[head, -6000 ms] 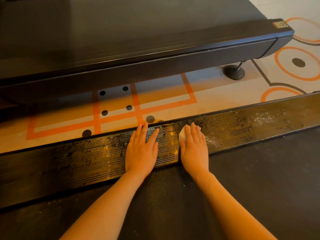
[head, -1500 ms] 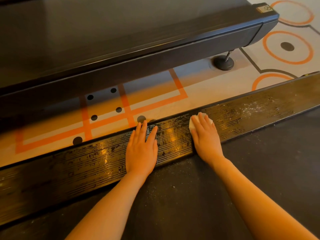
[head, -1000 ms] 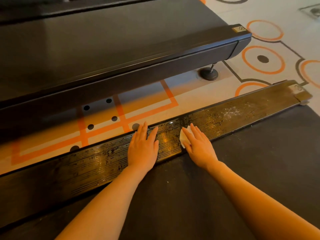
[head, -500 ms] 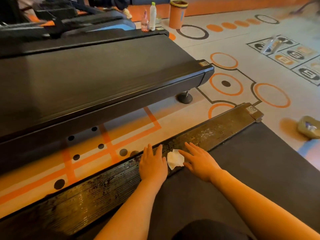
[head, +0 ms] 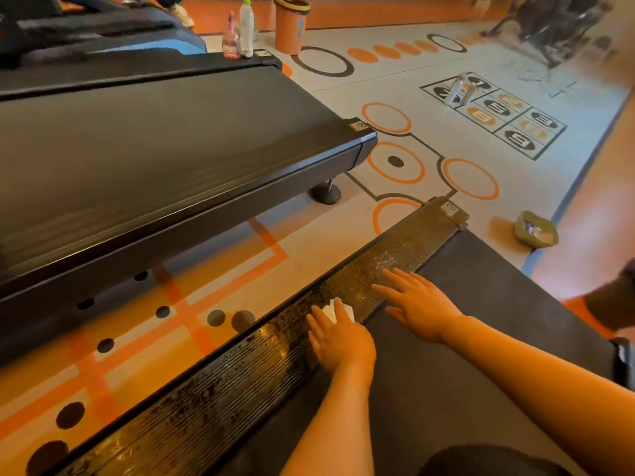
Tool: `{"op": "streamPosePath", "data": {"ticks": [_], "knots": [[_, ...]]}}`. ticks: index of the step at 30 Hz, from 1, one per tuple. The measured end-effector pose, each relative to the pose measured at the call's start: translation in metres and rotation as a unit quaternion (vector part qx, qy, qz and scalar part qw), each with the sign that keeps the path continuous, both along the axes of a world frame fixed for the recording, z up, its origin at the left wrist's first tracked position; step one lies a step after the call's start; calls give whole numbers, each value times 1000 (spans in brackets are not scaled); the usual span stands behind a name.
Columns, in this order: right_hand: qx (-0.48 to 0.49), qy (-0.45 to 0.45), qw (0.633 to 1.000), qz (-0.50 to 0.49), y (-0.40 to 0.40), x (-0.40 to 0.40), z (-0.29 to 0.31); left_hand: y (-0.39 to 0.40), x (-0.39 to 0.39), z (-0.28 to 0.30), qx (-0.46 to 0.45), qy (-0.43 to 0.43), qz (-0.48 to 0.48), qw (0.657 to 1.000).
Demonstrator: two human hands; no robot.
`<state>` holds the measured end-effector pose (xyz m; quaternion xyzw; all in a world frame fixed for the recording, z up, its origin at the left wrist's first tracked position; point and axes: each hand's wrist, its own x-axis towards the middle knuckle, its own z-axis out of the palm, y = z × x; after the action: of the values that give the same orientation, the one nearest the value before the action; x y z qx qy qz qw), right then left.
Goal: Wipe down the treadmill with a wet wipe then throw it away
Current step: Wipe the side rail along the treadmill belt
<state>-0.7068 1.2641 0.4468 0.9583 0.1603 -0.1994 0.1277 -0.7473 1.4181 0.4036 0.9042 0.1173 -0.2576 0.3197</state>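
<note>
The treadmill's ribbed black side rail point(head: 240, 372) runs diagonally from bottom left to upper right, wet and shiny in its middle. Beside it lies the dark running belt point(head: 446, 389). My left hand point(head: 340, 338) lies flat on the rail, its straight fingers pressing the white wet wipe point(head: 331, 309), which shows only past the fingertips. My right hand point(head: 417, 304) rests flat with spread fingers further along the rail and over the belt's edge, holding nothing. White dust specks point(head: 388, 261) sit on the rail just beyond it.
A second treadmill point(head: 171, 166) stands parallel on the left across a strip of patterned floor. An orange bin point(head: 290, 24) and two bottles point(head: 240, 29) stand far back. A small open bag point(head: 536, 230) lies on the floor to the right. A dark shoe point(head: 615, 304) shows at the right edge.
The wipe has passed from under my right hand to under my left hand. My right hand has moved further along the rail, empty. The view has lifted toward the room.
</note>
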Motion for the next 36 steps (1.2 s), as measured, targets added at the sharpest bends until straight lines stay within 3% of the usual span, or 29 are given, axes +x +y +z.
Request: {"op": "streamPosePath", "data": {"ticks": [9,17,28,32,36], "knots": [[-24,-1,1000,-6,-22,2,12,15,5,-6,-21,14,15,1000],[7,3,1000,14,-48,29,-13,-13,19,-23,-13,3,55,998],[51,28,997,55,-124,101,-70,-52,56,-86,120,-79,56,988],[54,53,994,75,-149,133,-92,-64,82,-94,122,-112,90,982],[77,64,987,123,-161,170,-109,-76,91,-98,185,-119,82,972]]}}
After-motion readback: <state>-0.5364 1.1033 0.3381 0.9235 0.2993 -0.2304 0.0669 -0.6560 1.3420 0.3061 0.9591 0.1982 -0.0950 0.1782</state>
